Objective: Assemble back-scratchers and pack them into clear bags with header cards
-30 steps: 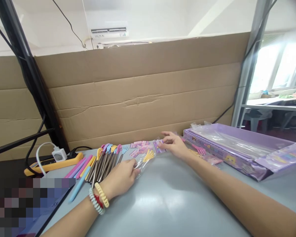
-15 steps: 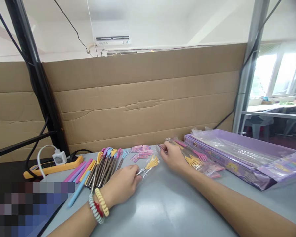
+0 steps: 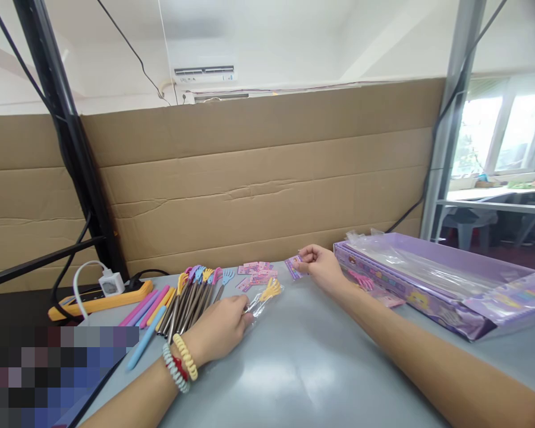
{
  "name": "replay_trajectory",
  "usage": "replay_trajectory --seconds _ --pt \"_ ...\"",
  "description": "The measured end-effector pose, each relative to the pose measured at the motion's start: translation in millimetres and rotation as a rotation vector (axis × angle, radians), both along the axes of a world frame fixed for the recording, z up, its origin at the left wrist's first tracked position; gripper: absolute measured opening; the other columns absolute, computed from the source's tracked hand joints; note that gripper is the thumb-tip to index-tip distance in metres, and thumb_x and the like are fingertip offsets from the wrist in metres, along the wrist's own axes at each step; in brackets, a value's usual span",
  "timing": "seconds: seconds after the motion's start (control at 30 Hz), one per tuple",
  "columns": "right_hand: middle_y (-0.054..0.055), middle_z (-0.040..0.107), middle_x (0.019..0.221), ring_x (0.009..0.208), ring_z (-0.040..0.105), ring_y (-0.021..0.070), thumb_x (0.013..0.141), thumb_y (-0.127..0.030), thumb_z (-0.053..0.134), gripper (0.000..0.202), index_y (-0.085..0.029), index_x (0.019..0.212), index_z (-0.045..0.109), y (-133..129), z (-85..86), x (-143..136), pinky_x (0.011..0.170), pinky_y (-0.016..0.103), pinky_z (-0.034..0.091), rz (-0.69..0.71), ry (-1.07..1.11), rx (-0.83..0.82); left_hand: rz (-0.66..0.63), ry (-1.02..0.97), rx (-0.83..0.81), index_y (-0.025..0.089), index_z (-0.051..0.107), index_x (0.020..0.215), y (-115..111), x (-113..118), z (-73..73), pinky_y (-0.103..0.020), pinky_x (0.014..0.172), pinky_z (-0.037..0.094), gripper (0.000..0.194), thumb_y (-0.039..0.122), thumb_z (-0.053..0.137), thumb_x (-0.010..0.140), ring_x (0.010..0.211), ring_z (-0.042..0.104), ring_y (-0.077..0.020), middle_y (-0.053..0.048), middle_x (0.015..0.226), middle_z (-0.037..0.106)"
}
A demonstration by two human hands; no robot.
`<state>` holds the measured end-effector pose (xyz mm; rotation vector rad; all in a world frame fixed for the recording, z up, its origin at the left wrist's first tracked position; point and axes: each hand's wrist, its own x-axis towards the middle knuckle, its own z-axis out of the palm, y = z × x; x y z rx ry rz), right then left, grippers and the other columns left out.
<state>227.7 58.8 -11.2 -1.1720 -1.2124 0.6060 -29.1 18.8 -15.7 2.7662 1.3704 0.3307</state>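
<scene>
My left hand (image 3: 223,326) is closed on a clear plastic bag (image 3: 262,303); a yellow hand-shaped piece (image 3: 271,289) shows inside it. In my right hand (image 3: 317,266), a small purple printed card (image 3: 294,267) is pinched between the fingers. Left of my left hand lies a bunch of metal rods (image 3: 195,300) with coloured hand-shaped ends. Small pink cards (image 3: 258,273) are scattered between the hands, farther back. A pink hand-shaped piece (image 3: 362,280) and pink packets (image 3: 389,297) lie beside my right wrist, partly hidden.
At the right stands a purple box (image 3: 410,291) with clear plastic sleeves. Coloured tubes (image 3: 147,336) and a yellow power strip (image 3: 102,302) with a white plug (image 3: 111,283) are at the left. A cardboard panel (image 3: 267,178) closes off the back of the grey table (image 3: 285,380).
My right hand has moved slightly right and now shows the purple card in its fingers. The bagged yellow piece in my left hand has shifted slightly left and up.
</scene>
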Motion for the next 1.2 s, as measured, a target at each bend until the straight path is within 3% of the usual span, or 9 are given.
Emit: replay_trajectory --seconds 0.13,0.23,0.37,0.47,0.6,0.8,1.03,1.2 --pt "-0.003 0.058 0.057 0.054 0.054 0.0128 0.045 -0.028 0.074 0.032 -0.019 0.069 0.054 -3.0 2.3 0.4 0.055 0.026 0.041 0.053 -0.049 -0.039 0.001 0.019 -0.003 0.021 0.042 0.078 -0.2 0.4 1.0 -0.033 0.062 0.034 0.02 0.035 0.033 0.089 0.075 0.056 -0.023 -0.007 0.084 0.061" --pt "0.001 0.065 0.063 0.058 0.059 0.0151 0.056 -0.029 0.07 0.022 -0.018 0.072 0.059 -4.1 5.3 3.6 0.057 0.026 0.043 0.052 -0.147 -0.052 0.003 0.026 -0.014 0.021 0.043 0.079 0.3 -0.5 0.6 -0.033 0.062 0.034 0.021 0.036 0.032 0.089 0.076 0.057 -0.0233 -0.007 0.084 0.061" --pt "0.005 0.068 0.07 0.062 0.06 0.0159 0.07 -0.025 0.057 0.014 -0.016 0.078 0.063 -4.6 6.8 6.5 0.059 0.027 0.044 -0.087 -0.305 -0.005 0.004 0.032 -0.019 0.022 0.044 0.079 0.2 -1.4 -0.2 -0.033 0.062 0.035 0.021 0.037 0.033 0.089 0.076 0.057 -0.0234 -0.007 0.084 0.062" --pt "0.004 0.068 0.07 0.062 0.06 0.0163 0.073 -0.029 0.057 0.013 -0.018 0.078 0.061 -7.2 6.4 5.1 0.059 0.027 0.044 -0.204 -0.362 0.081 -0.004 0.022 -0.017 0.022 0.043 0.079 -0.5 -0.7 0.7 -0.033 0.063 0.036 0.021 0.036 0.032 0.089 0.076 0.057 -0.0232 -0.007 0.084 0.062" --pt "0.003 0.065 0.064 0.056 0.056 0.0155 0.073 -0.033 0.057 0.015 -0.019 0.075 0.059 -11.5 6.4 1.5 0.055 0.027 0.041 -0.251 -0.402 0.174 -0.009 0.019 -0.024 0.022 0.044 0.079 -1.1 0.6 2.7 -0.033 0.063 0.037 0.021 0.036 0.033 0.09 0.075 0.057 -0.023 -0.007 0.084 0.062" --pt "0.003 0.065 0.067 0.061 0.058 0.0165 0.068 -0.032 0.061 0.014 -0.02 0.075 0.057 -10.9 3.3 -0.4 0.06 0.029 0.045 -0.128 -0.355 0.251 0.001 0.023 -0.016 0.022 0.045 0.08 -0.6 0.0 1.9 -0.033 0.063 0.038 0.022 0.037 0.033 0.09 0.076 0.058 -0.0229 -0.007 0.085 0.063" --pt "0.0 0.06 0.065 0.061 0.054 0.0145 0.065 -0.031 0.064 0.023 -0.019 0.084 0.061 -12.1 2.3 -3.3 0.062 0.029 0.045 -0.049 -0.367 0.208 -0.014 0.041 0.0 0.021 0.047 0.08 -1.1 1.0 2.1 -0.033 0.063 0.038 0.022 0.036 0.034 0.09 0.075 0.058 -0.0224 -0.007 0.084 0.063" --pt "0.0 0.06 0.061 0.057 0.051 0.0134 0.067 -0.035 0.064 0.02 -0.018 0.076 0.067 -12.2 4.2 -2.0 0.054 0.026 0.04 -0.008 -0.422 0.074 -0.016 0.069 -0.008 0.02 0.049 0.081 -2.8 2.0 2.9 -0.032 0.062 0.037 0.023 0.036 0.035 0.09 0.075 0.059 -0.0217 -0.006 0.085 0.063"
